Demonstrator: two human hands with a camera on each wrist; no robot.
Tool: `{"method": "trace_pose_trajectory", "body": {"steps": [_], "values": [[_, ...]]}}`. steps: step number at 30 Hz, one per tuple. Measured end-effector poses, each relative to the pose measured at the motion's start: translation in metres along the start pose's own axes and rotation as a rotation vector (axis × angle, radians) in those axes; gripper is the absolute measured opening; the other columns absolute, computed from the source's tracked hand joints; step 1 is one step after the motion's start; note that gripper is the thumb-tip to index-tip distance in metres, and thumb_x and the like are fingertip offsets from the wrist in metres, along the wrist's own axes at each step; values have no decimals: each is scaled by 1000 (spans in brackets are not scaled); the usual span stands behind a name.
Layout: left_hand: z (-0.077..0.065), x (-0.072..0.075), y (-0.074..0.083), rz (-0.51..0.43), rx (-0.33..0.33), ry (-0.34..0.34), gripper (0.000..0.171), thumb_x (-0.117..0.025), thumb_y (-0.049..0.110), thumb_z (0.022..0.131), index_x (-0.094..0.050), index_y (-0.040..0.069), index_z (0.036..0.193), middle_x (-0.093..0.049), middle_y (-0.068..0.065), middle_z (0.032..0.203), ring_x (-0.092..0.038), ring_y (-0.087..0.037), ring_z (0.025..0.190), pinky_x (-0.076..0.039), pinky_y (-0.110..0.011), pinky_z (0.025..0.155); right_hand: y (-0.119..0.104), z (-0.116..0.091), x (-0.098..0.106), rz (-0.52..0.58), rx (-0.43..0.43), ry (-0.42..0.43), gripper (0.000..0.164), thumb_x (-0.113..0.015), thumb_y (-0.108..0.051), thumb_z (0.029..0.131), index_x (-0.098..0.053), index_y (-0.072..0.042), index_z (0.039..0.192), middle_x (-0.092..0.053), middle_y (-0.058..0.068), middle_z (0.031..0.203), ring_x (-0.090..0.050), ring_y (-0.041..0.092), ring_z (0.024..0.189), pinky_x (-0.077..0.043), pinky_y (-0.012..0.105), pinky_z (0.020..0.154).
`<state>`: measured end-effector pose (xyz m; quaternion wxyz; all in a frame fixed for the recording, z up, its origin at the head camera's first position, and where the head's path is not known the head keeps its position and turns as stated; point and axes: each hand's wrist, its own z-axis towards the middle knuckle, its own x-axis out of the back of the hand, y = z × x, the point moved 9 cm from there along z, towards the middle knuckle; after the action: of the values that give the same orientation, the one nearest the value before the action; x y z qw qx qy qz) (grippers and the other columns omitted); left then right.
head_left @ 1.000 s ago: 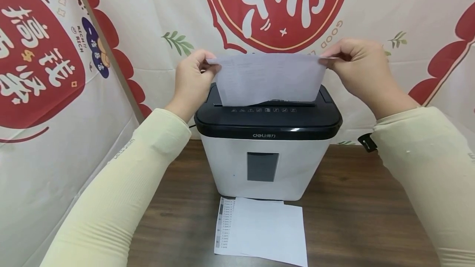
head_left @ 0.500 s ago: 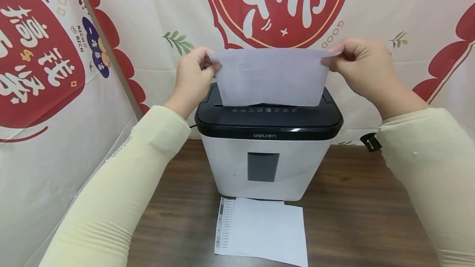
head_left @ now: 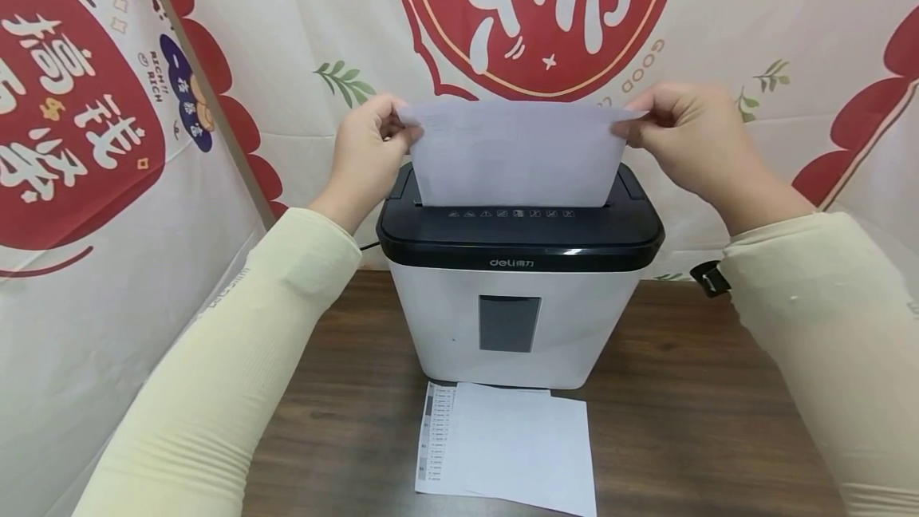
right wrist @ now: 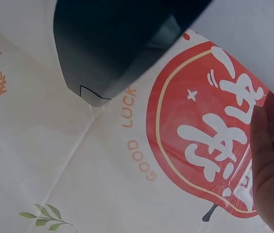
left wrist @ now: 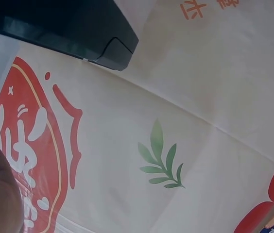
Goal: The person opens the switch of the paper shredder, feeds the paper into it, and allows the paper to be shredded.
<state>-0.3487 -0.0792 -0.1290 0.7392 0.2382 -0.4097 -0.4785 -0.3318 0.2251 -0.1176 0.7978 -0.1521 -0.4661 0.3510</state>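
Note:
Both hands hold a white sheet of paper (head_left: 517,154) upright over a paper shredder (head_left: 434,309) with a black lid and white bin. At the sheet's upper left corner, the left hand (head_left: 369,154) pinches it between thumb and fingers. The right hand (head_left: 692,142) pinches the upper right corner. The sheet's lower edge lies along the lid's slot; how far it reaches inside cannot be seen. In the left wrist view the black lid (left wrist: 64,29) shows above the left hand (left wrist: 3,206). The right wrist view has the right hand (right wrist: 273,165) beside the sheet (right wrist: 258,39).
More paper sheets (head_left: 520,445), one with a printed table, lie on the brown wooden table (head_left: 682,421) in front of the shredder. White cloth (head_left: 287,14) with red prints hangs behind and at the left. A thin black cable (head_left: 369,246) leaves the shredder's left side.
The sheet first rose slightly and shifted right, then came down and left with both hands. Its lower edge, earlier uneven above the slot, now runs straight along it.

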Motion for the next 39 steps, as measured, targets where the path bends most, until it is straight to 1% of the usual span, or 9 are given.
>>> {"method": "trace_pose_trajectory", "body": {"steps": [5,13,17,20,23,26,31,35,39], "values": [[-2,0,-3,28,15,-8,3,-61,4,93,-61,4,90,-61,-8,92,-55,-17,80,-48,-23,74,1,-1,-4,-11,-3,-13,22,-66,-16,92,-71,-1,108,-68,-1,92,-58,-2,74,-43,6,71],[-4,0,-4,60,26,-13,2,-61,3,93,-62,2,95,-63,-10,92,-55,-17,81,-47,-23,73,5,-2,-5,7,-23,-26,25,-69,-19,90,-71,-2,109,-69,-9,91,-57,-3,78,-43,6,73],[-4,0,-4,84,23,-17,6,-62,4,93,-62,1,98,-63,-10,92,-55,-16,81,-46,-23,73,7,-2,-6,2,-35,-32,25,-68,-20,90,-71,-2,109,-69,-7,91,-57,-2,79,-42,8,71],[-4,0,-4,102,23,-18,7,-62,4,93,-62,1,99,-63,-10,93,-55,-17,82,-46,-23,73,7,-3,-6,15,-33,-33,22,-68,-18,90,-71,-1,105,-70,-7,88,-57,-3,77,-42,8,70],[-4,-1,-4,115,21,-21,8,-62,4,93,-62,1,100,-64,-11,93,-55,-18,83,-46,-23,73,7,-4,-7,21,-33,-46,20,-67,-17,91,-71,0,102,-68,-13,83,-57,-2,77,-42,8,68],[-4,-1,-5,122,24,-26,7,-62,3,93,-62,0,99,-64,-12,94,-56,-19,84,-45,-24,74,6,-4,-9,21,-35,-60,18,-67,-16,91,-70,0,99,-68,-14,80,-57,1,78,-43,9,68],[-4,-3,-6,125,33,-37,7,-61,2,93,-62,0,99,-65,-13,96,-57,-20,86,-45,-24,75,7,-5,-11,3,-44,-75,19,-67,-18,91,-70,-1,99,-69,-9,84,-57,5,81,-43,11,69],[-4,-4,-8,133,40,-47,7,-61,3,93,-62,0,99,-66,-13,96,-57,-20,87,-46,-26,76,9,-5,-12,-10,-56,-77,21,-67,-22,91,-71,-3,99,-70,-7,86,-57,7,83,-43,12,69],[-5,-4,-9,138,50,-53,5,-61,3,93,-62,2,98,-65,-13,96,-57,-20,88,-46,-26,77,11,-5,-14,-19,-58,-77,23,-67,-24,91,-70,-3,98,-71,2,94,-55,11,86,-43,14,68]]}}
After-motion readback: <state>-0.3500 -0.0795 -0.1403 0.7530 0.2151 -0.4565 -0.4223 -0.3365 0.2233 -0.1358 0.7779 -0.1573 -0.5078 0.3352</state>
